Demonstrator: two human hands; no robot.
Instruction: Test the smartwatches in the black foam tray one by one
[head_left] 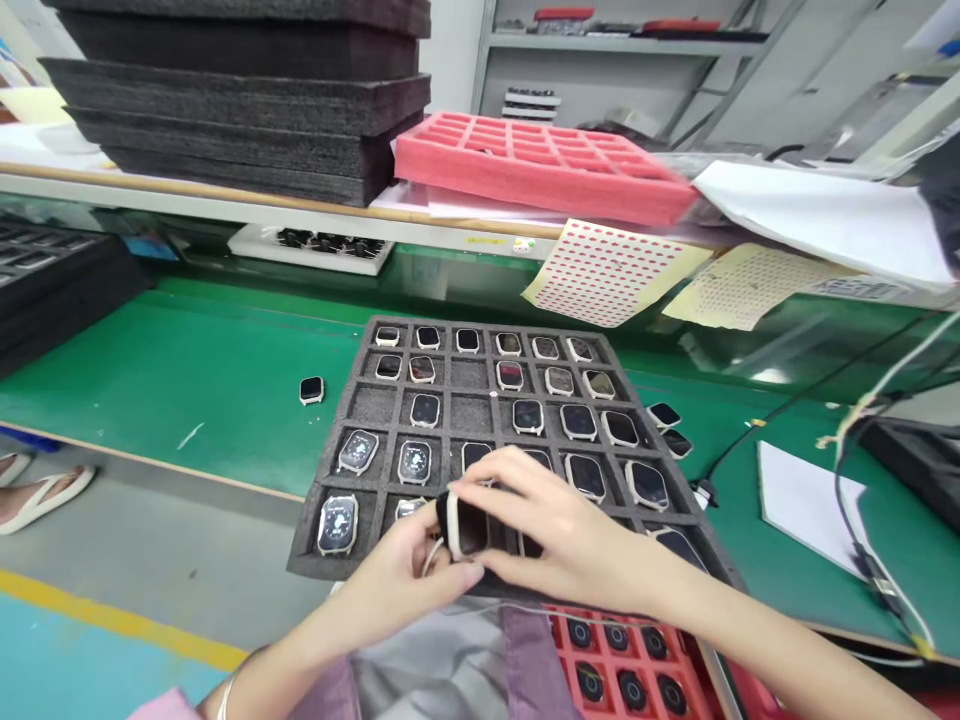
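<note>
Over the near edge of a grey foam tray, my right hand grips a smartwatch case by its edges; its dark screen faces right. My left hand is closed around a black piece that looks like a watch charger, held against the back of the watch. A white cable loops between the left fingers. My left thumb reaches the lower edge of the watch. Strapless watches fill many compartments of the tray; a lit watch lies at its near left corner. My hands hide some front compartments.
One watch lies on the green bench left of the tray, two watches right of it. A red tray with round black parts is below my right arm. Cables hang at right. Black foam is stacked on the shelf.
</note>
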